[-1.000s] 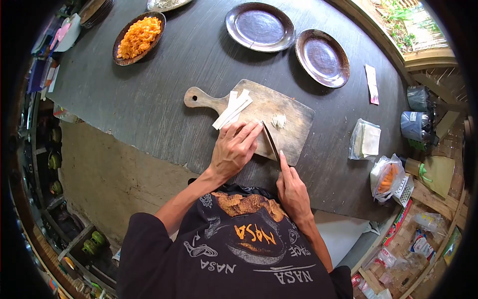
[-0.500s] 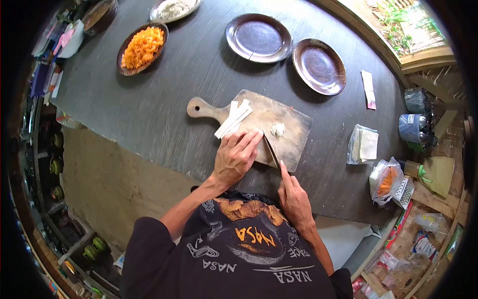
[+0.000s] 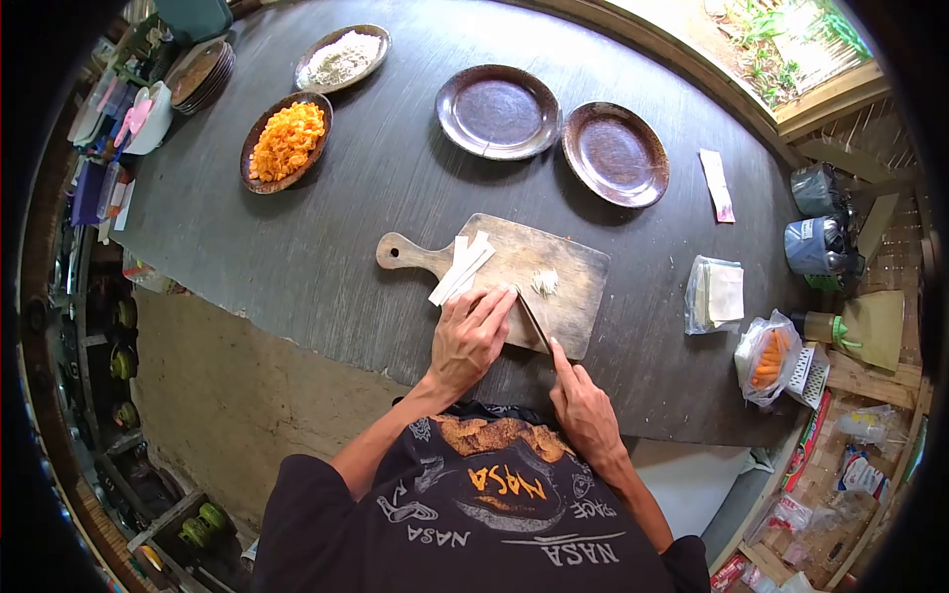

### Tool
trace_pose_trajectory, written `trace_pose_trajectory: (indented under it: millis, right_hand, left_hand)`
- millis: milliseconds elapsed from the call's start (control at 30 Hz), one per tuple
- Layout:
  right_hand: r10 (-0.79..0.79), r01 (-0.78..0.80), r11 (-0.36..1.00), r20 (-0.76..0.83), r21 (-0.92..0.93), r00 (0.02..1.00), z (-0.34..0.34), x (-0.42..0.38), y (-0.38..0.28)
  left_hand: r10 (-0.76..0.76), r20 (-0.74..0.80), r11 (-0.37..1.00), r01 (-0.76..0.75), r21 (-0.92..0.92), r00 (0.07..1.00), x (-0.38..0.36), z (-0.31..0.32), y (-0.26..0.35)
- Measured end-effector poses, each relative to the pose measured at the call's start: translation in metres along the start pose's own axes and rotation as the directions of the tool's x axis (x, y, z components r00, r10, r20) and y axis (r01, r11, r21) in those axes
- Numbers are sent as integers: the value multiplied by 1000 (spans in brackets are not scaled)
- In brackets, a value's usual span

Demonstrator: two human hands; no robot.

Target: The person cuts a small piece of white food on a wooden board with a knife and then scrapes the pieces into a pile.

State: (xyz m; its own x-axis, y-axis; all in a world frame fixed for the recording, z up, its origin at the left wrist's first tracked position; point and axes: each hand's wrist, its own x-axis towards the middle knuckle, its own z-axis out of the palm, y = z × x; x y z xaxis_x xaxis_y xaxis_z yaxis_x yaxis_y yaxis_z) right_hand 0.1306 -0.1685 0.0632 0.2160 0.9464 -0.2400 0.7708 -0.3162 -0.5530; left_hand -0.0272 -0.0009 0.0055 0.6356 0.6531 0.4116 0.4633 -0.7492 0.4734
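My right hand [image 3: 583, 403] grips a knife [image 3: 534, 322], its blade slanting across the near part of the wooden cutting board [image 3: 563, 254]. Beside the blade, my left hand [image 3: 473, 334] presses down on the board with fingers bent and close together. A bit of white shows at its fingertips; most of what they hold is covered. Flat white strips [image 3: 463, 267] lie loosely stacked by the board's handle, just beyond my left knuckles. To the right of the blade sits a small heap of thin white shreds [image 3: 545, 283].
Two brown plates [image 3: 497, 111] stand beyond the board. Far left are a dish of chopped orange food [image 3: 287, 141] and a dish of white powder [image 3: 344, 59]. On the right lie a packet of square sheets [image 3: 714, 296] and a bag of carrots [image 3: 768, 364].
The view has tilted up slightly, so the tabletop things sit lower in it. Both hands keep nearly the same place on the board, the knife still beside the left fingertips.
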Motion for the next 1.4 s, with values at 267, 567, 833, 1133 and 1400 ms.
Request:
trace_pose_trajectory:
  millis: [267, 567, 833, 1133, 1400]
  right_hand:
    - [-73, 74, 997, -41, 13, 996, 8, -1, 8]
    - [4, -4, 1000, 13, -11, 1000, 3, 6, -5]
    - [-55, 54, 998, -30, -36, 998, 2, -5, 3]
    - [-24, 24, 999, -7, -40, 1000, 5, 10, -3]
    - [-79, 78, 996, -29, -44, 996, 4, 2, 6]
  left_hand:
    - [18, 7, 1000, -18, -1, 1000, -7, 7, -7]
    - [-31, -23, 999, 31, -21, 999, -3, 3, -1]
    - [4, -21, 999, -5, -37, 1000, -4, 5, -6]
    - [-10, -8, 1000, 10, -29, 1000, -3, 2, -3]
    - [0, -19, 1000, -1, -19, 1000, -5, 6, -4]
